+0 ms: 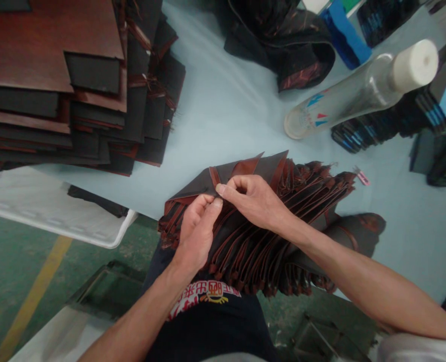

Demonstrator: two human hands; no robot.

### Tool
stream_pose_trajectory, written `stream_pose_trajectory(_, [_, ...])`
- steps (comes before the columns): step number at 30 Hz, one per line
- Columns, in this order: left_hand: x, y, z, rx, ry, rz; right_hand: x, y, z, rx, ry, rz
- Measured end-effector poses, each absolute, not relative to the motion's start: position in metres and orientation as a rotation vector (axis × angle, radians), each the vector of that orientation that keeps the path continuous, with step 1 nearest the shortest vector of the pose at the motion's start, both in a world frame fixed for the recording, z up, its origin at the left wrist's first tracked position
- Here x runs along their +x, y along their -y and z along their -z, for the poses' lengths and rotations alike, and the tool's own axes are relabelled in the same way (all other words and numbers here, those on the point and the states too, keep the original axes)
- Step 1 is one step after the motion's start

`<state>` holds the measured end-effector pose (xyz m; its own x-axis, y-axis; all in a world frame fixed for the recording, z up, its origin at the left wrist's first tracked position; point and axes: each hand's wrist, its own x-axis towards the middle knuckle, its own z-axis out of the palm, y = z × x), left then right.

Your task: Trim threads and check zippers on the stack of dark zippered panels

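Note:
A thick bundle of folded leather-like pieces [245, 251], reddish brown on one side and dark on the other, lies fanned at the table's near edge. My left hand [198, 226] is closed, its thumb and fingers pinching the edge of the top dark piece [196, 185]. Close beside it, my right hand [255, 201] pinches the same piece next to a brown strip. The fingertips of both hands almost meet, and whatever small detail lies between them is hidden. At the bundle's right end is a rolled dark piece [354, 234].
Stacked brown and black sheets [94, 90] rise at the left. A clear bottle with a white cap [362, 90] is at the right, near pink snips [362, 176]. Dark cloth [283, 45] lies behind. A white tray [113, 236] sits below the table's left edge.

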<state>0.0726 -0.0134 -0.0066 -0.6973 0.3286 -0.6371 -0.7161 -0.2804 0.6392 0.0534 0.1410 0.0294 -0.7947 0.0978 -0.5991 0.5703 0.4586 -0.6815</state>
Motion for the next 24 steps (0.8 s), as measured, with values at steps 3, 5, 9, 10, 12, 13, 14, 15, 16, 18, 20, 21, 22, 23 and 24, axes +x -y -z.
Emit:
stream_pose_trajectory(3, [0.072, 0.021, 0.015, -0.430, -1.325, -1.979, 0.053, -0.141, -0.029, 0.529, -2.252, 1.316])
stream_pose_trajectory(5, [0.071, 0.024, 0.020, -0.406, -1.352, -1.985, 0.053, -0.141, -0.027, 0.513, -2.274, 1.338])
stream_pose_trajectory(9, [0.069, 0.024, 0.025, -0.357, -1.313, -2.052, 0.051, -0.141, -0.025, 0.497, -2.279, 1.374])
stream_pose_trajectory(10, [0.067, 0.023, 0.024, -0.343, -1.303, -2.068, 0.051, -0.142, -0.025, 0.497, -2.278, 1.377])
stream_pose_trajectory(12, [0.064, 0.023, 0.021, -0.346, -1.289, -2.084, 0.050, -0.142, -0.025, 0.496, -2.273, 1.382])
stream_pose_trajectory(13, [0.062, 0.022, 0.019, -0.369, -1.282, -2.085, 0.049, -0.142, -0.024, 0.494, -2.268, 1.388])
stream_pose_trajectory(14, [0.060, 0.021, 0.017, -0.405, -1.277, -2.085, 0.049, -0.142, -0.024, 0.491, -2.264, 1.394])
stream_pose_trajectory(15, [0.058, 0.020, 0.014, -0.448, -1.276, -2.088, 0.049, -0.142, -0.024, 0.487, -2.262, 1.400])
stream_pose_trajectory(16, [0.056, 0.019, 0.012, -0.491, -1.281, -2.091, 0.049, -0.142, -0.024, 0.484, -2.260, 1.405])
stream_pose_trajectory(18, [0.052, 0.017, 0.010, -0.560, -1.300, -2.087, 0.050, -0.141, -0.024, 0.478, -2.260, 1.411])
stream_pose_trajectory(20, [0.049, 0.016, 0.008, -0.599, -1.298, -2.055, 0.051, -0.141, -0.023, 0.470, -2.264, 1.407])
stream_pose_trajectory(21, [0.047, 0.016, 0.008, -0.614, -1.276, -2.029, 0.052, -0.141, -0.023, 0.464, -2.266, 1.404])
stream_pose_trajectory(22, [0.046, 0.016, 0.008, -0.634, -1.245, -2.000, 0.052, -0.141, -0.022, 0.457, -2.268, 1.399])
stream_pose_trajectory(23, [0.044, 0.017, 0.007, -0.653, -1.211, -1.970, 0.052, -0.141, -0.021, 0.449, -2.270, 1.398])
stream_pose_trajectory(24, [0.042, 0.019, 0.007, -0.663, -1.174, -1.943, 0.052, -0.142, -0.021, 0.441, -2.270, 1.400])
